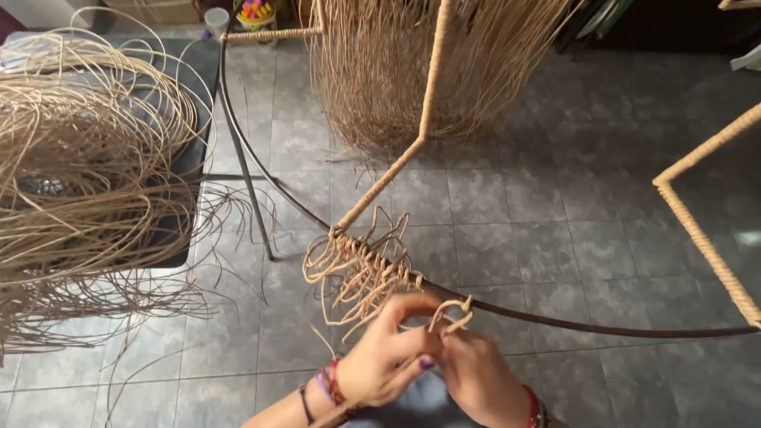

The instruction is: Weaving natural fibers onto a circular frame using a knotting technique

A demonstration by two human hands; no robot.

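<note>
Two hands at bottom centre of the frame, close together and touching. Left hand (388, 357) has its fingers curled shut around thin rattan strands (361, 273), thumb pressed over them; nail painted dark. Right hand (479, 380) is pinched closed on a looped strand end (452, 313) just above the knuckles. Beaded bracelets on both wrists, red and purple on the left, red on the right.

The strands are pale tan, round, springy. They wrap in loose coils around one dark curved metal rod (555, 317), which sweeps from upper left down across to the right edge. One straight rod already bound in tight tan wrapping (396, 162) meets the curve at centre, right where the loose coils start. A second wrapped frame piece (697, 222), bent at an angle, sits at the right edge.

Two stocks of loose rattan: one large tangled coil (79, 182) filling the left side, one hanging bundle (380, 71) at top centre, ends frayed.

One small clear cup (216, 20) and one colourful object at top left, too small to identify. Floor (555, 158): grey mottled square tiles.
</note>
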